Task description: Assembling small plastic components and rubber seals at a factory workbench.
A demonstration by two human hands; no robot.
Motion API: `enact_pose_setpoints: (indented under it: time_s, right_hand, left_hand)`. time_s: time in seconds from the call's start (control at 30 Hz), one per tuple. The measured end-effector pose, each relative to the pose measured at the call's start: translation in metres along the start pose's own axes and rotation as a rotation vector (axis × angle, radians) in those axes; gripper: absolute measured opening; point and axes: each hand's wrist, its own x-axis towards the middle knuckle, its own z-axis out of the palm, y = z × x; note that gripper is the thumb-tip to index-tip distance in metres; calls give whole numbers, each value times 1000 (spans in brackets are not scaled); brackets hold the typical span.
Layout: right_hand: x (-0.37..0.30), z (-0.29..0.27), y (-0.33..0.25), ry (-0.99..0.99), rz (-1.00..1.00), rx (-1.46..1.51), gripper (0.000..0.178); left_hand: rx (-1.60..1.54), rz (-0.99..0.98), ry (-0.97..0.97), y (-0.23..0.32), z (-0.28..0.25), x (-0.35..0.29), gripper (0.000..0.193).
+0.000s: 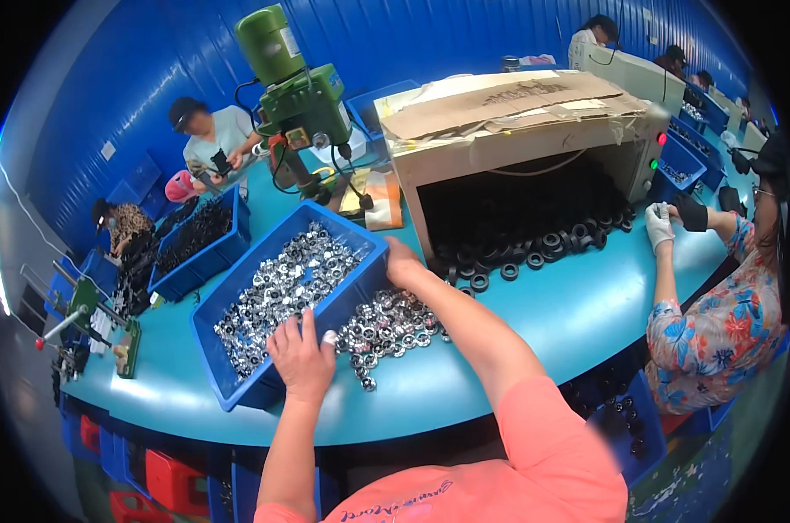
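A blue plastic bin [373, 261] stands at an angle on the table, partly filled with small shiny silver ring-shaped parts [294, 275]. My right hand [402, 263] grips its right end wall, with the fingertips hidden behind the rim. My left hand [303, 359] lies over the near rim, fingers spread and reaching towards the parts inside; its thumb has a white wrapping at the tip. Beside the bin, under my right forearm, a loose heap of silver parts [386, 329] is spread on the tabletop.
A beige box-shaped machine [517, 131] with black rings [547, 248] in its opening stands ahead to the right. Behind the bin is a green drill press [303, 113]. Another bin [207, 248] holds black parts. A co-worker [717, 314] sits at the right of the turquoise table [534, 322].
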Motion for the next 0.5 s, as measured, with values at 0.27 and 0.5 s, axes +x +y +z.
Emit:
enact_pose_setpoints:
  time_s: [0.27, 0.5]
  right_hand:
    - [85, 36, 68, 110, -276, -249, 45]
    - [61, 41, 59, -34, -242, -290, 31]
  left_hand:
    - [-45, 62, 20, -17, 36, 9, 38]
    - [34, -1, 12, -23, 42, -2, 33]
